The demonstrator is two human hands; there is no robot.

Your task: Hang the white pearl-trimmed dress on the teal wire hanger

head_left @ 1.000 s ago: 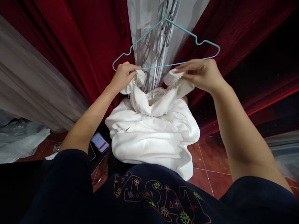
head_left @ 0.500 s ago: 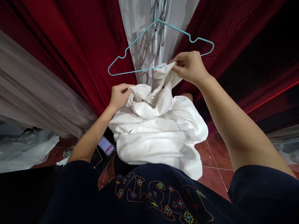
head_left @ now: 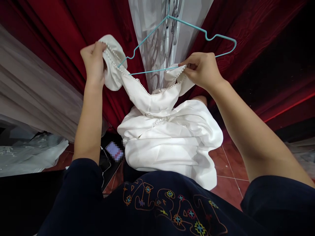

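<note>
A white garment (head_left: pixel 169 134) with a pearl-beaded neckline hangs bunched in front of me. My left hand (head_left: pixel 93 62) is closed on the garment's left shoulder, raised up and out to the left of a teal wire hanger (head_left: pixel 182 29). My right hand (head_left: pixel 203 70) pinches the right shoulder of the neckline right at the hanger's lower bar. The hanger hangs in front of a white and silver drape (head_left: pixel 157 32). The beaded edge stretches between both hands in a V.
Dark red velvet curtains (head_left: pixel 73 39) fill the background on both sides. Grey fabric (head_left: pixel 29 95) drapes at left, with pale cloth (head_left: pixel 27 154) heaped below it. A phone (head_left: pixel 114 151) lies on the red tiled floor (head_left: pixel 226 164). My dark embroidered shirt (head_left: pixel 167 206) fills the bottom.
My left hand has lifted the garment's left shoulder up and out to the left, beside the hanger's left end. The right hand has stayed at the hanger's bar.
</note>
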